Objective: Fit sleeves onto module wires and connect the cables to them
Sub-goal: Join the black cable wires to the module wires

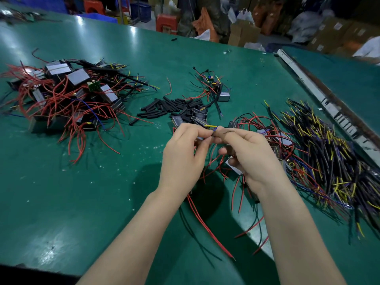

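Nearest the bench's front edge, loose red wires trailed down from the work, their ends lying on the green top. Above them the two hands met over the middle of the bench. The left hand pinched thin wire ends between thumb and fingers, and the right hand pinched the same spot from the other side, fingertips touching; a yellow wire and a blue tip stuck out just above the pinch. The right hand's lower fingers curled round a small module, mostly hidden under the palm. Along the right edge lay a long heap of cables, black with yellow and blue ends. Just beyond the hands sat a few grey modules beside a pile of black sleeves. Toward the left edge stood a big heap of modules tangled in red wires. Farther back, past the sleeves, one circuit board with wires lay near a grey module. A metal rail ran along the far right edge.
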`<state>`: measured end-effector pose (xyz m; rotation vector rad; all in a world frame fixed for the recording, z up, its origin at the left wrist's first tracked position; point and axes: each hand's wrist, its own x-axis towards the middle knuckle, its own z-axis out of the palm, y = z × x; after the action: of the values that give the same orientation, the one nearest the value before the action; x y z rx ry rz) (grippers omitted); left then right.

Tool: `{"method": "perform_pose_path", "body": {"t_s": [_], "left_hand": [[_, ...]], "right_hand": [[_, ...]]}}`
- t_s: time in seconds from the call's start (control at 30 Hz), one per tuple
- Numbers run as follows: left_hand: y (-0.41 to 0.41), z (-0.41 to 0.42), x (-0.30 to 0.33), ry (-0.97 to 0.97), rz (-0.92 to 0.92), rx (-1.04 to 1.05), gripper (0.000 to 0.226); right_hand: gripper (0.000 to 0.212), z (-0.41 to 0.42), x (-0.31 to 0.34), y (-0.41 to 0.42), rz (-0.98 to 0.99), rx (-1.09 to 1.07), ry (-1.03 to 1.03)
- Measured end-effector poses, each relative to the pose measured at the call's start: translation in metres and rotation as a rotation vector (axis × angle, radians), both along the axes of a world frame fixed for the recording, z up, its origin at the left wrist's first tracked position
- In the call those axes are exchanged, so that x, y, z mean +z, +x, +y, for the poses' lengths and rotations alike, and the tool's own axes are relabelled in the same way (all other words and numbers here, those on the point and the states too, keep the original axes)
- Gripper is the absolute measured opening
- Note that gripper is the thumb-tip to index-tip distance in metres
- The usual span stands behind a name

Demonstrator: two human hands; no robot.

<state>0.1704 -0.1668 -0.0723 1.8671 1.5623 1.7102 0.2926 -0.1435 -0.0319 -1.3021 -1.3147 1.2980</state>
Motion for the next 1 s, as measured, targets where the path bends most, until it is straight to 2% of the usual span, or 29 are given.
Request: {"method": "perform_pose_path", "body": {"t_s": [0.07,0.2,0.27,0.5,0.73,1.0], "left_hand": [[0.000,-0.001,0.000,-0.043,-0.085,0.004,0.008],[0.000,0.001,0.007,-0.331,-0.667,-0.185,0.017],[-0.002,0.003,0.009,-0.428,-0.781,-0.289,0.012],[-0.005,0.003,0.008,-0.433,-0.828,-0.354,0.011],[-0.003,0.002,0.006,-0.392,-0.801,-0.386,0.024],[-0.003,0.001,0.005,-0.385,-0.711,-0.408,0.026]], "right_hand": [[0.022,-0.001,0.000,0.000,0.023,0.002,-0.017],[0.025,-0.002,0.003,0.001,0.043,0.022,-0.021],[0.026,-0.002,0.003,0.001,0.026,0.030,-0.019],[0.026,-0.001,0.003,0.004,-0.118,-0.041,0.068],[0.023,0.002,0.007,0.015,-0.089,-0.010,0.017],[0.020,-0.001,0.004,0.018,-0.104,0.057,0.023]]}}
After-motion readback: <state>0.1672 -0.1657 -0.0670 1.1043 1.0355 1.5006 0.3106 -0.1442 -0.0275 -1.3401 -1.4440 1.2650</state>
